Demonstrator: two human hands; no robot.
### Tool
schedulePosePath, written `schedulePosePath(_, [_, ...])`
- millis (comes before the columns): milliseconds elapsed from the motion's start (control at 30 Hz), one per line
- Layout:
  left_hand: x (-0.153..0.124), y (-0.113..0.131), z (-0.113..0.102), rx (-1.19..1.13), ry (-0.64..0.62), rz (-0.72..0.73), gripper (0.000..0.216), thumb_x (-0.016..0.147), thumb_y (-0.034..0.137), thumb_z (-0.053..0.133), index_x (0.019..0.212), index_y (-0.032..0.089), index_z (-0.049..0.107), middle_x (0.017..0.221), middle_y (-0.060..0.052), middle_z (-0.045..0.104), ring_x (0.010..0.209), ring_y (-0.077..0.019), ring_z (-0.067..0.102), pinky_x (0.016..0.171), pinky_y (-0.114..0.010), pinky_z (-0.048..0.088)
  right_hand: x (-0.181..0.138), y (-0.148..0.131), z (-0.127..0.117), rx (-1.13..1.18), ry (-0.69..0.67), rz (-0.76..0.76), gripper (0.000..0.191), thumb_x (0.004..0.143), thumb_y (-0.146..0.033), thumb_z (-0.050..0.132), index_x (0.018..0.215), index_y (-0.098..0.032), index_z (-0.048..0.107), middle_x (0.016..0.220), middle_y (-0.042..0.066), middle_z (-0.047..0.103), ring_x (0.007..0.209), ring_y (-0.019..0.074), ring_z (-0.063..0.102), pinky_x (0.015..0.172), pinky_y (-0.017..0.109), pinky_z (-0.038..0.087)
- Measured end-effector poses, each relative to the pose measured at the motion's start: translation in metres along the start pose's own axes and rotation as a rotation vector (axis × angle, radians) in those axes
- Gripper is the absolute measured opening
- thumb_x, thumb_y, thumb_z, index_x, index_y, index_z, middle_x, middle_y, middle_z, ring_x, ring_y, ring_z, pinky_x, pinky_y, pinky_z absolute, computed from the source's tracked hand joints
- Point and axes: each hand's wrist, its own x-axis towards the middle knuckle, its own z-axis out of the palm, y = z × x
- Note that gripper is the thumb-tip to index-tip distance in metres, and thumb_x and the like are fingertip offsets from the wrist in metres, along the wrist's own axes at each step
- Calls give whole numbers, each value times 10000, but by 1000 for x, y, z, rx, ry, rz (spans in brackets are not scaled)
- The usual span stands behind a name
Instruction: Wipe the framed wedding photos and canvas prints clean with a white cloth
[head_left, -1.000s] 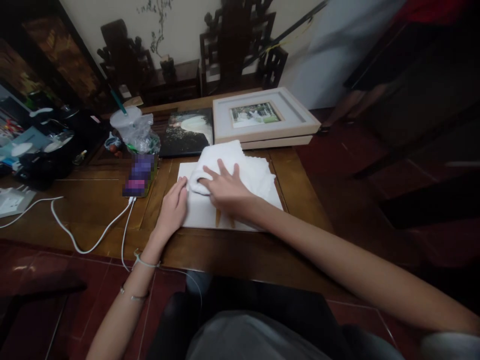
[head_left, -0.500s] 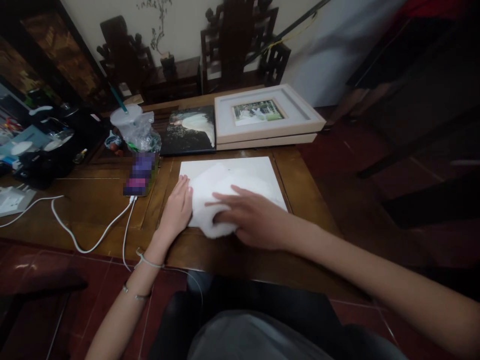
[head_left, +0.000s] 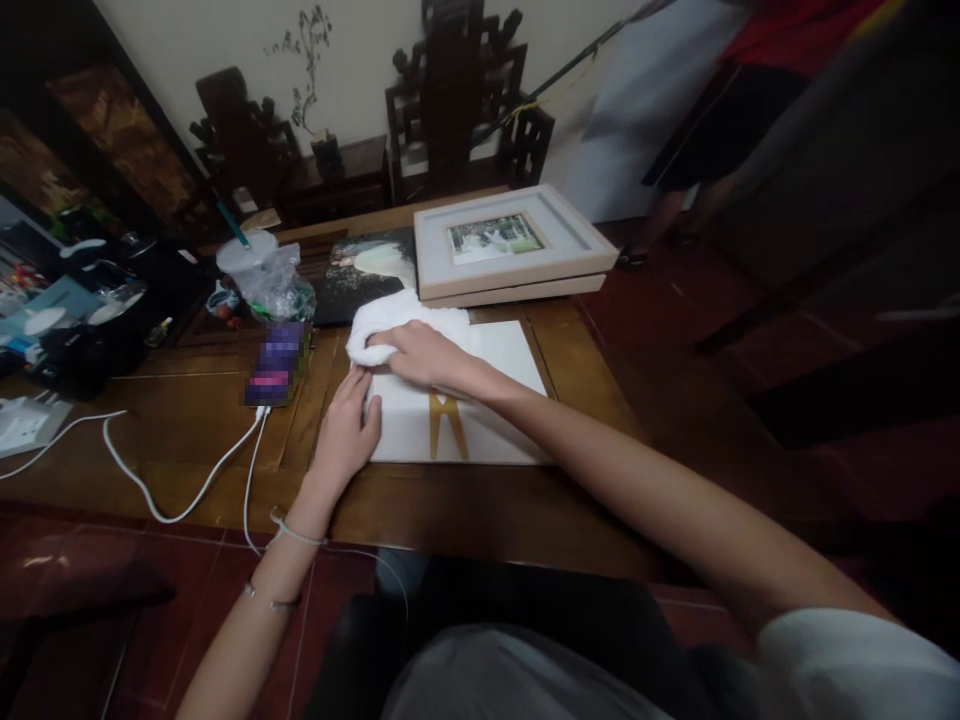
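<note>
A flat white panel (head_left: 487, 420) with a gold mark near its front edge lies on the wooden table (head_left: 187, 410). My right hand (head_left: 420, 352) presses a bunched white cloth (head_left: 390, 322) onto the panel's far left corner. Flat against the panel's left edge rests my left hand (head_left: 346, 432), fingers together, steadying it.
Two stacked framed pictures (head_left: 510, 245) and a dark photo print (head_left: 367, 275) lie behind the panel. A phone (head_left: 279, 362) on a white cable (head_left: 180, 490), a bagged cup (head_left: 262, 275) and clutter sit to the left. A person (head_left: 712, 110) stands at the far right.
My right hand has swept the cloth from the panel's near edge up to its far left corner, uncovering the gold mark. My left hand has stayed at the left edge.
</note>
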Motion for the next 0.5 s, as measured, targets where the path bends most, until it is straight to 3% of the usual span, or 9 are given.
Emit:
schedulePosePath(67, [-1,-3,1,2,7,-7,446,989,265,466,1397,123,575,1513,-186,543,1456,-297,467,1231,-534,354,-13,14,-9,64,21,-6,486,823,-68,423,1192,-182,719,1239,87,731,1102,246,646,956,335,448])
schedulePosePath(167, [-2,-4,3,-3,-1,-10,456,987,260,465,1414,131,563,1525,-178,534,1467,-287,455,1233,-534,352,-43,41,-19,89,72,3,468,796,-53,412,1114,-172,733,1198,88,740,1100,256,649,991,366,461])
schedulePosePath(300, [-2,-2,3,-2,-14,-17,472,988,247,452,1432,116,545,1545,-187,508,1485,-290,426,1244,-535,335,-91,68,-11,-79,82,128,567,760,-16,403,1242,-139,674,1315,151,680,1349,349,525,1110,605,375])
schedulePosePath(400, [-2,-1,3,5,-27,-32,483,992,242,439,1436,78,534,1553,-211,489,1497,-300,404,1254,-529,317,-132,66,11,-194,77,76,577,730,-11,442,1242,-148,671,1522,161,522,1505,409,293,1123,757,264])
schedulePosePath(500, [-2,0,4,12,-38,-33,488,999,244,428,1439,57,524,1553,-231,479,1501,-312,395,1255,-537,310,-174,44,29,-204,139,-102,551,698,2,453,1144,-191,714,1571,121,476,1539,373,212,1137,767,250])
